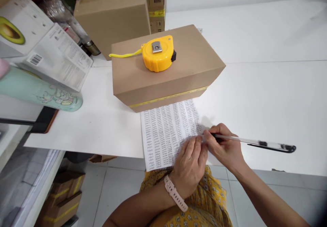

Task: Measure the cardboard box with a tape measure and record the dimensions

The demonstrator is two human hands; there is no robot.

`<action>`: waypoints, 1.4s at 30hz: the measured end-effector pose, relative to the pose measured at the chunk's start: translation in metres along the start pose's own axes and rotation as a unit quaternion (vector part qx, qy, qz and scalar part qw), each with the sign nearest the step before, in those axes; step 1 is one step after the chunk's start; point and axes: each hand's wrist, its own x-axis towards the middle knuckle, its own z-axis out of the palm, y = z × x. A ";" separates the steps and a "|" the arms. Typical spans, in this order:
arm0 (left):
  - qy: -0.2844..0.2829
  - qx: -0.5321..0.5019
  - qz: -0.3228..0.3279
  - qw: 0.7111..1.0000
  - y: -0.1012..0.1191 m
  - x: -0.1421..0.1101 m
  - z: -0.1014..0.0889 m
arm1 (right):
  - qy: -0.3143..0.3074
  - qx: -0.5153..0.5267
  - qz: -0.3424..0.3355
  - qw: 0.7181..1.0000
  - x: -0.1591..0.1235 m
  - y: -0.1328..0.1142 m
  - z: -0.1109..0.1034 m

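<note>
My right hand [226,148] grips a clear pen [251,140] with black parts, its tip down at the right edge of a paper sheet [160,138]. Columns of small handwriting cover that sheet. My left hand [191,160] lies flat on the paper's lower right part, fingers stretched out and close to the pen tip. The sheet's far end meets the base of a brown cardboard box [184,66] with a yellow tape strip. On top of this box rests a yellow tape measure [158,55] with a yellow wrist strap.
A mint green bottle [51,90] is at the left, beside white printed boxes [57,56]. Behind stands another cardboard box [114,19]. The white table's front edge [255,165] runs close to my body. Below left, taped boxes [63,196] sit under a shelf.
</note>
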 end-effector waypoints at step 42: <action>0.027 0.023 0.000 0.999 0.001 0.002 0.002 | 0.005 -0.023 -0.012 1.000 0.003 -0.005 -0.001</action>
